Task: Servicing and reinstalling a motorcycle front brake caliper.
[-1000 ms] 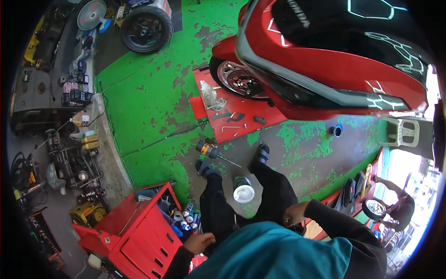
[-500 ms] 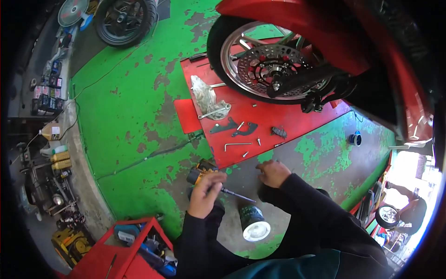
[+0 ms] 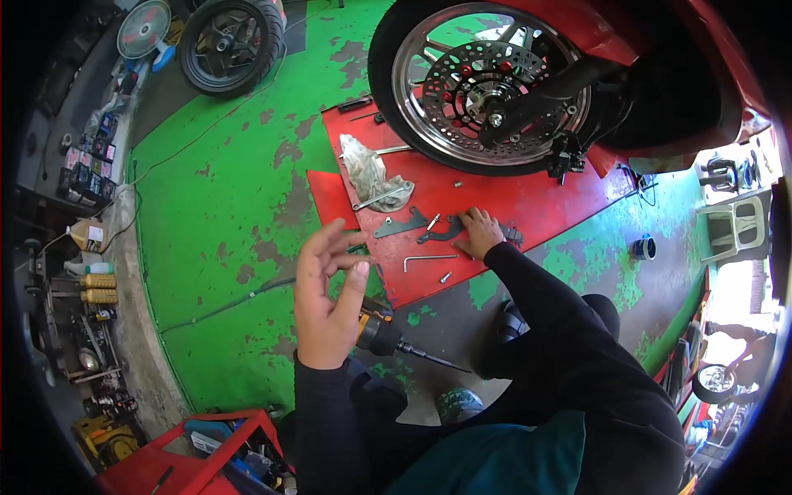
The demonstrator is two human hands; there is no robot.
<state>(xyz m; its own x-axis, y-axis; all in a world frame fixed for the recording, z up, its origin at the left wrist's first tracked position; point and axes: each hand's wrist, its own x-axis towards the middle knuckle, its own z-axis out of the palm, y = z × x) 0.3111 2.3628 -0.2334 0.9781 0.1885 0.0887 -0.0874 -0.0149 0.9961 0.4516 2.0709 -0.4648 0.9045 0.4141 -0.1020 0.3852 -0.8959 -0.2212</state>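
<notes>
While left hand (image 3: 323, 318), unclenched, partly hides drill (image 3: 382, 337), right hand (image 3: 479, 234) at bracket (image 3: 451, 232), grip unclear, rag (image 3: 364, 169) nearby

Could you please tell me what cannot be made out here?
Drill: head view, partly behind the left hand.
Any grip on the curved bracket: head view, hidden beneath the right hand.
Pad: head view, partly behind that hand.
Wheel: head view, top cut by upper edge.
</notes>
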